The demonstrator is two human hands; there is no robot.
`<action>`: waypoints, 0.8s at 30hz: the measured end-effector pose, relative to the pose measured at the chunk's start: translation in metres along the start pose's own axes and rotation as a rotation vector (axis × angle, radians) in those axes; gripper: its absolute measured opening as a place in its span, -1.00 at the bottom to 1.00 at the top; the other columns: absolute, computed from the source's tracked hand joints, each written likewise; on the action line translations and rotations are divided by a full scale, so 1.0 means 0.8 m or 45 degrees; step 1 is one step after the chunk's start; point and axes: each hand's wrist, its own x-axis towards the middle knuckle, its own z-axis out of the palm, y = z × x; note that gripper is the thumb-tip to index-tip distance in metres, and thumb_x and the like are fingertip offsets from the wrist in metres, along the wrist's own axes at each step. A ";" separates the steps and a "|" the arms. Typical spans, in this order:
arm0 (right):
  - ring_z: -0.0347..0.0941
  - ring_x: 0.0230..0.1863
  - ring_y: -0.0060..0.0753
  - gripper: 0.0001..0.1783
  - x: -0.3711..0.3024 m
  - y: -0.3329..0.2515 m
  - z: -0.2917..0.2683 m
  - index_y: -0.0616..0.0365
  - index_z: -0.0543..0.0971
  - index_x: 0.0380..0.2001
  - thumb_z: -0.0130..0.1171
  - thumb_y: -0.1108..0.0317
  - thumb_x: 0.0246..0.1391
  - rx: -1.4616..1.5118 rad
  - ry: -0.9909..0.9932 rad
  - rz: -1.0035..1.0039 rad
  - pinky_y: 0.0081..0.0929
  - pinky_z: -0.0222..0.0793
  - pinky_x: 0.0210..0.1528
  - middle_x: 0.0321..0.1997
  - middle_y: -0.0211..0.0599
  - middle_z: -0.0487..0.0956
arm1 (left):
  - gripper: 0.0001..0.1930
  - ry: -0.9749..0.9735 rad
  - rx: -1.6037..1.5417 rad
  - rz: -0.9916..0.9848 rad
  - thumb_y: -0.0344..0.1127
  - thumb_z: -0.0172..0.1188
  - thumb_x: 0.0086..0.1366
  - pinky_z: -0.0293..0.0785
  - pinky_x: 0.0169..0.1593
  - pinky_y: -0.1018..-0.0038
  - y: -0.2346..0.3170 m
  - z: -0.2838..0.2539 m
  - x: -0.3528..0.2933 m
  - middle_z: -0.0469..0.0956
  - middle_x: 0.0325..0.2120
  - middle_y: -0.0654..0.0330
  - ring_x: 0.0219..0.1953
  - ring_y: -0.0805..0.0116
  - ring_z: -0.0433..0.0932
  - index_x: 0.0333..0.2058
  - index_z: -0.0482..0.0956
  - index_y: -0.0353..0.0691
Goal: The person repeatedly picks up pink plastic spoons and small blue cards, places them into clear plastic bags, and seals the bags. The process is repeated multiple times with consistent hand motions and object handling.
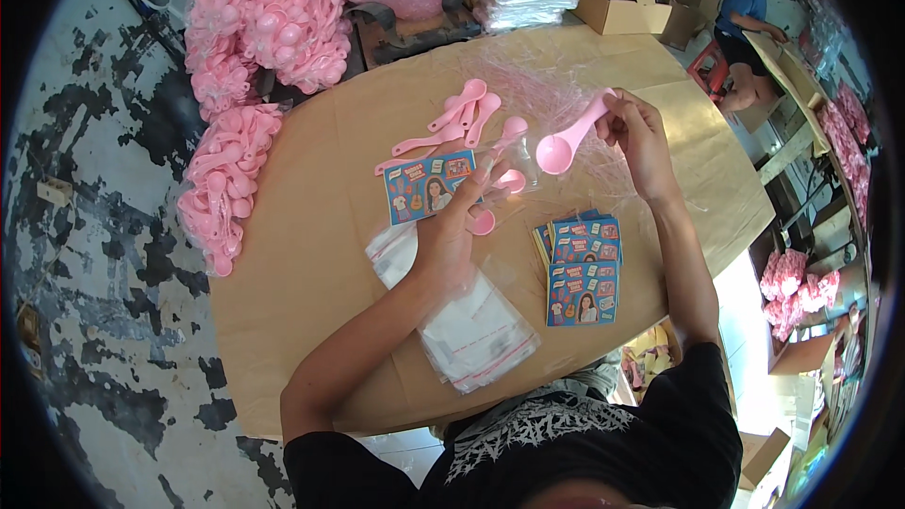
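while a pink measuring spoon (556,154) is gripped by the right hand (643,139) and a blue printed card (413,190) by the left hand (447,241), packing seems underway. bringing both together is probably called for.

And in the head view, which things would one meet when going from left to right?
Bagged pink scoops, left hand, stack of blue printed cards, right hand, co-worker in blue shirt.

Bright light here, strongest on the right: glare gleams across the counter's far right, the counter (693,99) bowing; the floor (742,306) burns white; black rings the view, colour-fringed near right!
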 end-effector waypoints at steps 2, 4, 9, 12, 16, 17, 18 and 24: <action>0.28 -0.53 -0.69 -0.70 -0.005 -0.001 0.006 0.18 0.54 -0.44 -0.04 0.26 0.29 0.038 -0.023 0.037 -0.67 0.21 -0.41 -0.57 -0.45 0.49 | -0.55 -0.004 -0.004 0.026 -0.34 0.15 0.35 0.50 0.09 0.19 0.000 0.003 -0.001 0.41 0.14 0.12 0.21 0.10 0.39 0.19 0.29 -0.14; 0.29 -0.54 -0.68 -0.69 -0.009 -0.001 0.013 0.19 0.54 -0.44 -0.04 0.25 0.29 0.075 -0.041 0.077 -0.67 0.22 -0.42 -0.56 -0.44 0.51 | -0.55 -0.011 -0.007 0.047 -0.34 0.15 0.35 0.50 0.10 0.21 0.001 0.005 -0.002 0.42 0.13 0.12 0.21 0.10 0.40 0.18 0.29 -0.14; 0.36 -0.49 -0.60 -0.59 -0.023 -0.002 0.032 0.27 0.59 -0.31 -0.04 0.12 0.33 0.095 -0.149 0.177 -0.62 0.28 -0.38 -0.49 -0.38 0.56 | -0.46 -0.030 0.032 -0.013 -0.37 0.25 0.29 0.53 0.07 0.35 0.000 0.005 -0.003 0.50 -0.02 0.18 0.00 0.33 0.56 0.20 0.27 -0.20; 0.26 -0.42 -0.60 -0.52 -0.043 -0.005 0.047 0.26 0.55 -0.31 -0.16 0.07 0.39 -0.346 -0.506 0.100 -0.59 0.21 -0.31 -0.46 -0.42 0.47 | -0.54 -0.018 0.033 -0.089 -0.37 0.18 0.34 0.44 0.19 0.26 -0.006 -0.004 -0.003 0.51 -0.02 0.21 0.01 0.33 0.54 0.18 0.29 -0.17; 0.36 -0.41 -0.53 -0.63 -0.047 -0.012 0.047 0.22 0.42 -0.02 -0.15 0.14 0.38 -0.319 -0.525 -0.435 -0.41 0.30 -0.32 -0.50 -0.29 0.44 | -0.45 -0.034 -0.019 -0.064 -0.38 0.26 0.28 0.49 0.13 0.37 -0.005 0.000 -0.002 0.44 0.10 0.16 0.06 0.34 0.51 0.21 0.27 -0.19; 0.36 -0.41 -0.53 -0.63 -0.050 -0.010 0.048 0.22 0.42 -0.02 -0.15 0.14 0.38 -0.324 -0.526 -0.431 -0.41 0.30 -0.32 -0.50 -0.29 0.44 | -0.45 -0.088 -0.026 -0.089 -0.38 0.27 0.27 0.48 0.14 0.34 -0.007 0.001 -0.002 0.44 0.12 0.16 0.07 0.33 0.50 0.20 0.28 -0.19; 0.36 -0.41 -0.56 -0.71 -0.056 -0.009 0.049 0.22 0.41 -0.04 -0.08 0.23 0.36 -0.436 -0.445 -0.341 -0.47 0.30 -0.34 -0.49 -0.28 0.44 | -0.44 -0.144 -0.033 -0.115 -0.38 0.28 0.26 0.47 0.16 0.32 -0.009 0.003 -0.001 0.43 0.13 0.16 0.09 0.32 0.48 0.20 0.28 -0.19; 0.34 -0.40 -0.72 -0.90 -0.052 -0.052 0.046 0.22 0.43 -0.23 0.05 0.41 0.28 -0.496 -0.118 -0.773 -0.65 0.21 -0.46 -0.41 -0.33 0.50 | -0.30 -0.329 -0.036 0.025 -0.28 0.37 0.19 0.36 0.23 0.29 -0.011 0.000 -0.002 0.39 0.15 0.11 0.22 0.27 0.35 0.23 0.21 -0.20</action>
